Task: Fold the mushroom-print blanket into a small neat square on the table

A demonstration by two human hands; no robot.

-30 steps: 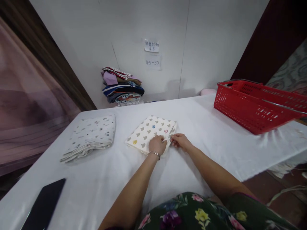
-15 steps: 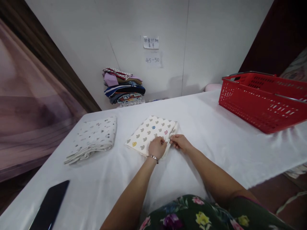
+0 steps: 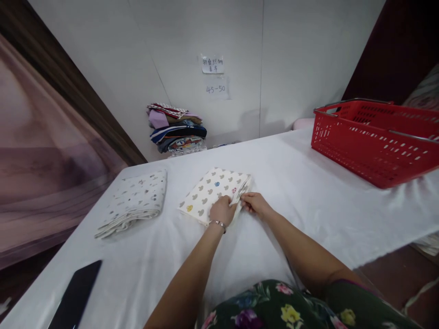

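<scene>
A folded cream cloth printed with grey mushroom shapes and a few coloured ones lies on the white-covered table. My left hand, wearing a bracelet, rests on its near right part with fingers curled, gripping near the layered edge. At that same right edge my right hand pinches the cloth layers between thumb and fingers. Left of it lies a second folded white cloth with small grey prints, untouched by either hand.
A red plastic basket with metal handles stands at the right. Behind the far table edge is a stack of folded fabrics against the wall. A dark phone-like slab lies front left. Pink curtains hang at the left.
The view has shifted slightly. Both hands stay at the right edge of the mushroom-print cloth, and its layers there look a little more parted.
</scene>
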